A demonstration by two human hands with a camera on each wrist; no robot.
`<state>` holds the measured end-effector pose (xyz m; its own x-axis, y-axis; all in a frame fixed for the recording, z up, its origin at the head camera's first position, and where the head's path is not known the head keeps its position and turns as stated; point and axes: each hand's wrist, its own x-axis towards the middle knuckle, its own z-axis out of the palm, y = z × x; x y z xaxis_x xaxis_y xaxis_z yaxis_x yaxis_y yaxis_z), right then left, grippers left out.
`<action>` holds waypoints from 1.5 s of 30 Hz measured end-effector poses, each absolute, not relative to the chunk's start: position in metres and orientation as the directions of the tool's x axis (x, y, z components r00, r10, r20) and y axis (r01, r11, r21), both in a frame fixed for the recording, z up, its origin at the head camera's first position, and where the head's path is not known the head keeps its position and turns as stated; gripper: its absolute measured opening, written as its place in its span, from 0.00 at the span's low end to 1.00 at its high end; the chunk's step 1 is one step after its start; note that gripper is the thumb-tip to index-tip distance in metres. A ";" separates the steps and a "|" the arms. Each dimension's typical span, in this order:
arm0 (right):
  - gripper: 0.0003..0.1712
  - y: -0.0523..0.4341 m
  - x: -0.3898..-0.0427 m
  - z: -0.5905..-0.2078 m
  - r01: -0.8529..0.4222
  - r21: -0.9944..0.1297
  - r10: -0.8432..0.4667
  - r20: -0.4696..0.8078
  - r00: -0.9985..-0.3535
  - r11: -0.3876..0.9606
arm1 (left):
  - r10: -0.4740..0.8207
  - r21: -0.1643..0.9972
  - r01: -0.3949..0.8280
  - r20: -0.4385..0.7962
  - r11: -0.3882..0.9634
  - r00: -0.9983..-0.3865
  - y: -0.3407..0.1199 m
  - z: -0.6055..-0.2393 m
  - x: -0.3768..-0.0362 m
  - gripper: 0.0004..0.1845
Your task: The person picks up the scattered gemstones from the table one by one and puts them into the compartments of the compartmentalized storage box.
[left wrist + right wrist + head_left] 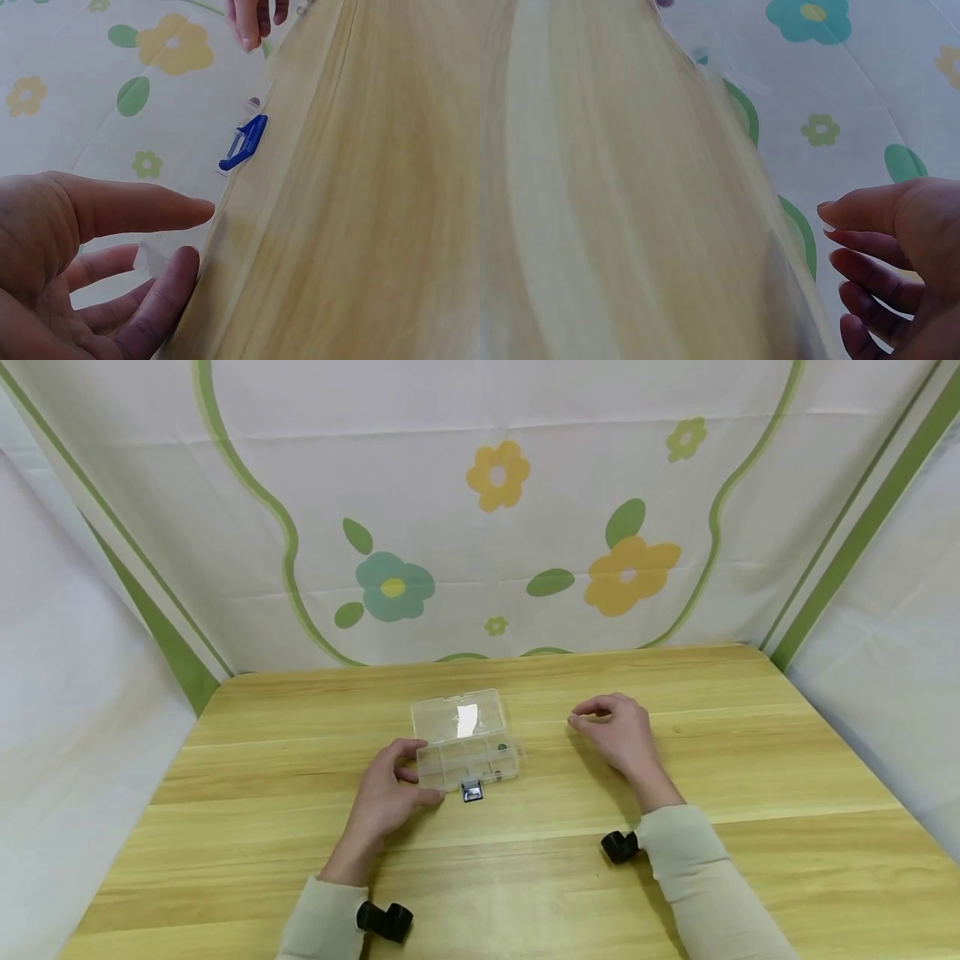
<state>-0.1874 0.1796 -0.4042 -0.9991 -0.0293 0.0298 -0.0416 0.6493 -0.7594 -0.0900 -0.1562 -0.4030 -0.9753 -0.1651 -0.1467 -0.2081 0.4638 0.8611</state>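
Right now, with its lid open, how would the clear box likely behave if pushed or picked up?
The clear box looks like thin plastic, so probably stiff and light. It sits low and flat on the table, so a push would likely slide it, not tip it. The lid, folded open, may swing during a lift.

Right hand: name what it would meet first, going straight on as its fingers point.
Probably the open lid of the clear rectangular plastic box, though the height of the right hand is unclear.
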 end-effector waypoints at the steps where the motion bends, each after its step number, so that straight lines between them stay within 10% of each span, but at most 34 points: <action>1: 0.14 0.177 -0.187 -0.404 -0.043 -0.762 -0.033 0.028 -0.999 0.646 | -0.166 0.860 -0.207 -0.145 0.466 -0.975 -0.156 -0.403 -0.090 0.40; 45: 0.09 0.105 -0.182 -0.408 -0.037 -0.884 -0.210 -0.070 -0.975 0.466 | -0.183 0.869 -0.218 -0.151 0.443 -0.971 -0.156 -0.405 -0.093 0.41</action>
